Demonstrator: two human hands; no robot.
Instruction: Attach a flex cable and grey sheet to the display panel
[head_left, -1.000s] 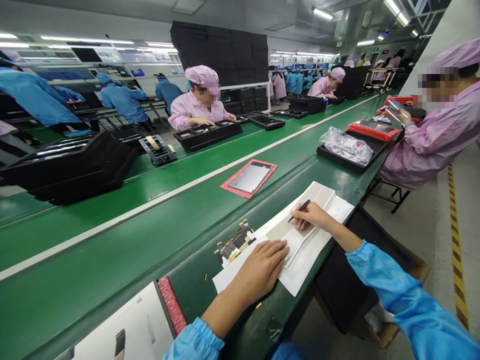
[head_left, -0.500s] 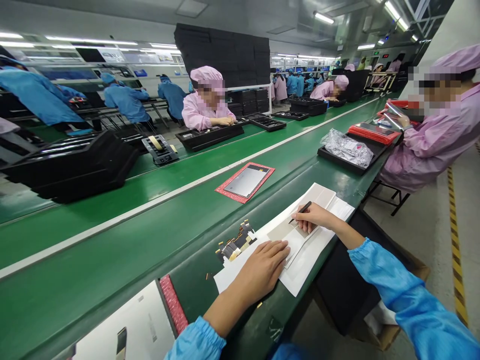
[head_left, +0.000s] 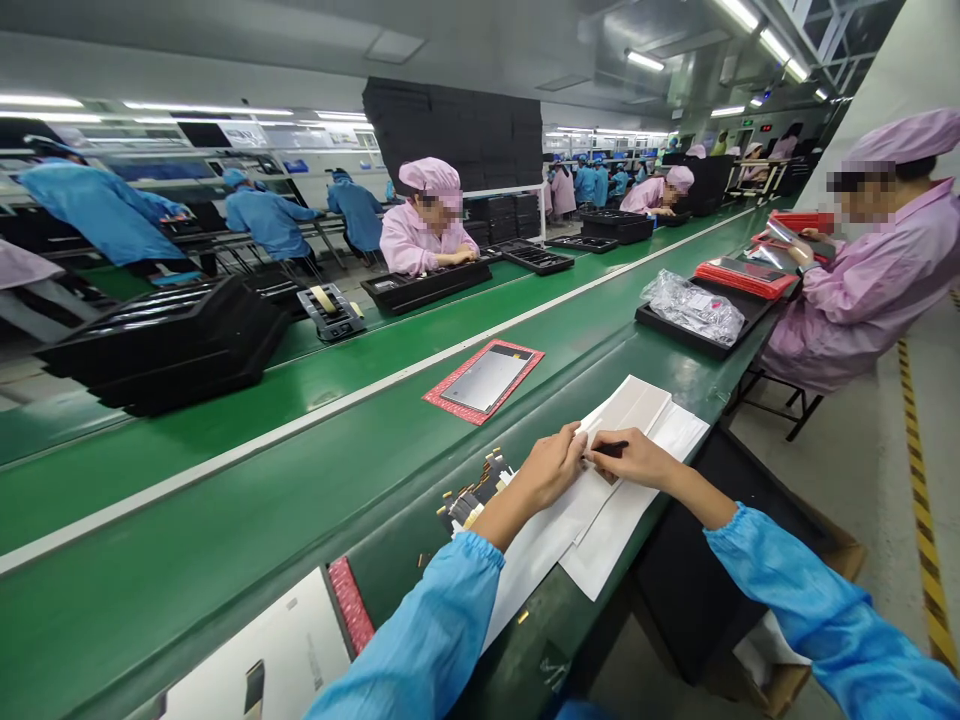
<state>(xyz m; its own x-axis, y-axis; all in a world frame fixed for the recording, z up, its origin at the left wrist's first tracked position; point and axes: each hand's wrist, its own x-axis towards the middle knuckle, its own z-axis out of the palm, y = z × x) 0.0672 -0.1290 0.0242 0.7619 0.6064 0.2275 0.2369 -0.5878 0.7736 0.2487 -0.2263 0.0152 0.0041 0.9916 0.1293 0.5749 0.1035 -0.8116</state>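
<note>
My right hand [head_left: 636, 462] grips black tweezers [head_left: 615, 448], low over a stack of pale backing sheets [head_left: 634, 400]. Right beside it, my left hand [head_left: 551, 468] has thumb and fingertips pinched together near the tweezers' tip. Whatever sits between those fingertips is too small and hidden to name. Beneath the stack lies white paper [head_left: 604, 560] on the green bench. Left of my left wrist is a pile of small dark flex strips with gold ends [head_left: 472, 505], partly covered by my forearm.
A silver display panel [head_left: 484, 380] lies on red foam ahead. Another panel [head_left: 262, 650] rests at lower left. A black tray [head_left: 690, 335] with clear plastic bags stands to the right, near a co-worker in pink [head_left: 862, 300]. Black trays [head_left: 172, 350] are stacked across the belt.
My left hand has lifted off the paper and moved forward to meet my right hand, its fingers going from flat to pinched. The tweezers have turned to point toward the left fingertips.
</note>
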